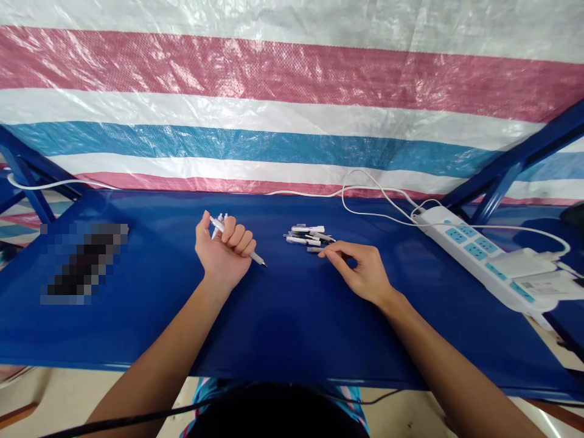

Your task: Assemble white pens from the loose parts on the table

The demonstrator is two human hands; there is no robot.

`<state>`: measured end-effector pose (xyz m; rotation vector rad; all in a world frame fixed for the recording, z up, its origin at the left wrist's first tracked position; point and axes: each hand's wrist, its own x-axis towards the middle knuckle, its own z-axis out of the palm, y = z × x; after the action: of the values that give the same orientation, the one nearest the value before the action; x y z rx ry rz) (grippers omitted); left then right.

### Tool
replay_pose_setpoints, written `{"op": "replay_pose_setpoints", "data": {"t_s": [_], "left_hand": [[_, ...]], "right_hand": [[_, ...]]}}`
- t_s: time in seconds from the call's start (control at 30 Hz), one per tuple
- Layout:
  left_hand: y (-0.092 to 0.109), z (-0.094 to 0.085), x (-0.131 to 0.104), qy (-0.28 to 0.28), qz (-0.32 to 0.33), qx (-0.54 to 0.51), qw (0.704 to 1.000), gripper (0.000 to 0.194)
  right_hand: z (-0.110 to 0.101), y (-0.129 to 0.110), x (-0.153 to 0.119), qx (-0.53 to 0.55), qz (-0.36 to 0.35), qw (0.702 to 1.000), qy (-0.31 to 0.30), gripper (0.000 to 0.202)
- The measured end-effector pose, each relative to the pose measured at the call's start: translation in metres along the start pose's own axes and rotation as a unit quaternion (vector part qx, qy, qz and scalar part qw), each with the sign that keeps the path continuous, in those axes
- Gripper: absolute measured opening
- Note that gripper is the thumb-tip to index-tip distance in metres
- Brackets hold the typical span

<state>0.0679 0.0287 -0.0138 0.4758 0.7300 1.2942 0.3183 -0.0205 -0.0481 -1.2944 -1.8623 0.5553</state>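
My left hand (227,246), palm turned up, is closed around a white pen (258,259). The pen's dark tip sticks out on the right, below the little finger. Just behind that hand, the ends of other white pens (221,217) show, partly hidden by the fingers. My right hand (358,267) is in a pinch at the near edge of a small pile of pens (308,231), white with dark and clear parts. From its fingertips a short greyish end of a pen (314,249) points left; the rest is hidden by the fingers.
All this lies on a blue table (283,322). On the right is a white power strip (474,249) with plugged-in adapters and a looping white cable (387,198). A blurred-out dark object (84,261) lies on the left. Behind hangs a striped plastic sheet (274,109).
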Motion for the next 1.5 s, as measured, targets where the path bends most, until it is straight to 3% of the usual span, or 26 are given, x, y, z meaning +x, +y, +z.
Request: {"op": "replay_pose_setpoints", "data": {"t_s": [0.67,1.5], "left_hand": [[0.0008,-0.0002,0.0009,0.034,-0.030,-0.046,0.998,0.059],[-0.0021,-0.0025,0.0012,-0.018,-0.061,-0.026,0.998,0.065]], "right_hand": [[0.0006,0.0017,0.0002,0.002,-0.004,1.000,-0.020,0.039],[0.0020,0.0029,0.0008,0.012,-0.001,0.999,-0.049,0.041]]}}
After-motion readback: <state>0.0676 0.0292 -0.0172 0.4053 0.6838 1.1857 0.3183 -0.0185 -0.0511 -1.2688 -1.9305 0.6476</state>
